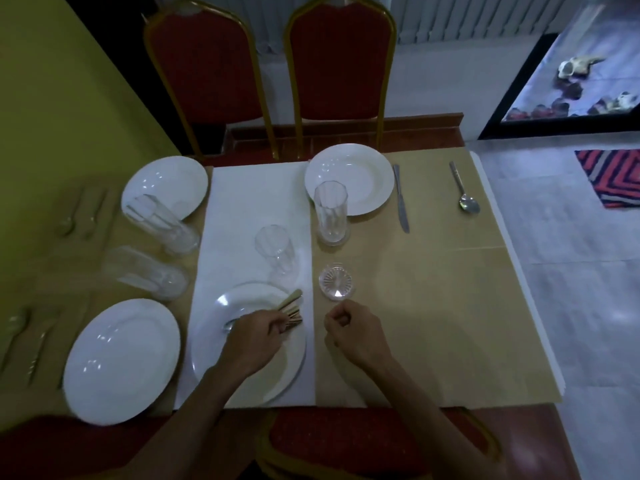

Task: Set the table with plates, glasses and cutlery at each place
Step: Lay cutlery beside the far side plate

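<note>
Left hand (252,337) over the near middle plate (277,370), fingers curled round a bundle of cutlery (291,311); the handles fan out past my knuckles toward the plate's far right rim, and a rounded end shows on the thumb side. Cannot tell how many pieces are in the bundle. Right hand (353,330) just right of that plate, above the tan table cover (433,306), fingers curled in with the thumb against them, nothing visible inside. A short glass (335,282) stands just beyond its knuckles, seen from straight above, not touching. The middle plate sits on a white runner (256,199), and another glass (275,251) stands on the runner beyond it. Far right place: plate (360,168) with a tall upright glass (330,216) at its near edge, a knife (401,199) just to its right, a spoon (465,192) well apart further right. Near left plate (121,362) has cutlery (24,341) to its left, blurred. Far left plate (164,183) likewise, with cutlery (79,213) beside it. Two more glasses (162,223) (145,273) between the left plates, smeared by blur. Two red chairs (341,64) across the table.
</note>
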Action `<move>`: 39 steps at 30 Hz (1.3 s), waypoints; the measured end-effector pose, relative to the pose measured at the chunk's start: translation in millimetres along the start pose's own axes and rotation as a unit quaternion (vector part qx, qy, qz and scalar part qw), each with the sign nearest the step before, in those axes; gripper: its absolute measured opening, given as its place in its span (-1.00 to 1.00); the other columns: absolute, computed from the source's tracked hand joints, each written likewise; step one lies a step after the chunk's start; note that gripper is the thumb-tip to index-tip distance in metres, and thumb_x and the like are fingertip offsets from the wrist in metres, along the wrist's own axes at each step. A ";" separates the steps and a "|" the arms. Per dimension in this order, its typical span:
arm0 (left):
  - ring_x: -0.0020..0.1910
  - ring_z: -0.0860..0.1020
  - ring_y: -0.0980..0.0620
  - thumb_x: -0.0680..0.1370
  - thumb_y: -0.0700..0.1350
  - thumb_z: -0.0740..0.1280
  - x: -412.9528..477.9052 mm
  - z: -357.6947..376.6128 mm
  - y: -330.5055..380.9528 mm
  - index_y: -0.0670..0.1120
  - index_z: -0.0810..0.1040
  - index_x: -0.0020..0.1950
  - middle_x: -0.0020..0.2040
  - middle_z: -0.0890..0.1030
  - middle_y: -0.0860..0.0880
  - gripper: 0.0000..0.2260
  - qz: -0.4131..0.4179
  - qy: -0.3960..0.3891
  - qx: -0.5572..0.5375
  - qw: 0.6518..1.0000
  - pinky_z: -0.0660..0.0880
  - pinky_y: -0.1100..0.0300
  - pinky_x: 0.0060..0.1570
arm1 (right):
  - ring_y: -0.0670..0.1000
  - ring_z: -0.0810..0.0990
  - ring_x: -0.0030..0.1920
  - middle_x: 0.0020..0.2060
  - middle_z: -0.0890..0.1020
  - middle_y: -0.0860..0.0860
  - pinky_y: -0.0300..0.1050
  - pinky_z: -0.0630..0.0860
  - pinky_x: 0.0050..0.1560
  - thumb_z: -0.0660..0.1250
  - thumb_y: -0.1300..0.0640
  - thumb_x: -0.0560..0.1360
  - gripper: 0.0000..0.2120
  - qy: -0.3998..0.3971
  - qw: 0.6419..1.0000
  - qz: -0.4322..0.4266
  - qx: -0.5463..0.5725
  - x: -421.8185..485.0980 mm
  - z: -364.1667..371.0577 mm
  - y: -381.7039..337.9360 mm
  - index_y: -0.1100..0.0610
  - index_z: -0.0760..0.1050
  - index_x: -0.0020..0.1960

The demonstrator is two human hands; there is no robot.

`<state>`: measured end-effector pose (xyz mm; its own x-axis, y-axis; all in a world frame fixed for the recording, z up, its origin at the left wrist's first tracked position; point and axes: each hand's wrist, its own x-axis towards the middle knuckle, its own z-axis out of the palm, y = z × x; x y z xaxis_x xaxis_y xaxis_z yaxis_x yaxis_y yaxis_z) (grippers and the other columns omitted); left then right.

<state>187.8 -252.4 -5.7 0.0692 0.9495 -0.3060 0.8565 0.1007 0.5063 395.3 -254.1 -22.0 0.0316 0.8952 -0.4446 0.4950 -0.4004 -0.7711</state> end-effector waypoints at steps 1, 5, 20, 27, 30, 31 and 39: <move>0.02 0.63 0.05 0.57 -0.14 0.24 -3.6 -4.2 -12.6 -0.01 0.68 0.14 0.05 0.71 0.02 -0.74 -0.024 -0.013 0.001 1.000 0.51 0.21 0.02 | -0.08 0.65 -0.17 -0.22 0.66 -0.10 -0.19 0.54 -0.10 0.38 0.08 0.49 -0.95 -0.005 1.000 -0.003 -0.013 -1.0 6.1 -1.0 0.02 0.59 -0.14; 0.00 0.63 0.05 0.58 -0.22 0.22 -23.7 -17.7 -56.7 -0.02 0.67 0.10 0.00 0.70 0.03 -0.74 -0.073 -0.024 -0.031 0.997 0.42 0.32 -0.12 | -0.05 0.64 -0.17 -0.22 0.66 -0.08 -0.11 0.57 -0.07 0.36 0.09 0.52 -0.92 -0.041 0.997 -0.019 -0.064 -6.8 31.5 -7.4 0.03 0.57 -0.16; 0.01 0.63 0.03 0.60 -0.17 0.22 -64.0 -56.4 -118.4 -0.05 0.64 0.19 0.06 0.69 0.02 -0.75 -0.107 0.009 -0.104 0.989 0.54 0.07 0.17 | 0.12 0.61 0.07 0.05 0.65 0.06 -0.03 0.53 -0.03 0.22 0.14 0.52 -0.79 -0.122 0.930 -0.151 -0.312 -8.1 96.0 -37.6 0.06 0.55 0.11; -0.07 0.63 0.13 0.61 -0.18 0.20 -72.3 -52.3 -126.6 -0.04 0.64 0.19 0.05 0.70 0.01 -0.74 -0.096 0.000 -0.105 0.990 0.54 0.18 0.08 | 0.20 0.57 0.16 0.20 0.56 0.12 0.09 0.53 0.10 0.20 0.15 0.55 -0.73 -0.124 0.897 -0.155 -0.395 -17.4 107.2 -39.6 0.10 0.39 0.25; -0.03 0.63 0.08 0.61 -0.17 0.21 -72.1 -46.7 -118.4 -0.05 0.65 0.19 0.06 0.69 0.01 -0.74 -0.079 -0.015 -0.101 0.992 0.53 0.16 0.10 | 0.19 0.58 0.12 0.18 0.57 0.11 0.05 0.52 0.05 0.21 0.15 0.53 -0.80 -0.120 0.890 -0.154 -0.412 -17.1 104.7 -38.9 0.07 0.41 0.15; -0.03 0.63 0.06 0.60 -0.16 0.22 -71.9 -44.7 -115.8 -0.04 0.65 0.17 0.05 0.69 0.01 -0.75 -0.073 -0.019 -0.100 0.992 0.54 0.12 0.11 | 0.18 0.58 0.12 0.18 0.57 0.11 0.04 0.52 0.04 0.21 0.15 0.53 -0.80 -0.118 0.889 -0.152 -0.414 -16.8 103.9 -38.5 0.07 0.42 0.15; -0.06 0.63 0.11 0.59 -0.08 0.26 -62.4 -26.6 -96.3 0.04 0.66 0.13 0.05 0.69 0.06 -0.78 -0.030 -0.063 -0.061 0.996 0.54 0.19 0.00 | 0.18 0.60 0.15 0.16 0.59 0.13 -0.02 0.50 0.03 0.21 0.22 0.55 -0.78 -0.089 0.871 -0.140 -0.463 -22.1 97.1 -37.7 0.15 0.52 0.16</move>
<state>87.4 -313.5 -13.9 0.0902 0.8967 -0.4334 0.7932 0.1985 0.5757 291.7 -277.8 -27.4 -0.2963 0.8552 -0.4252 0.9523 0.2307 -0.1997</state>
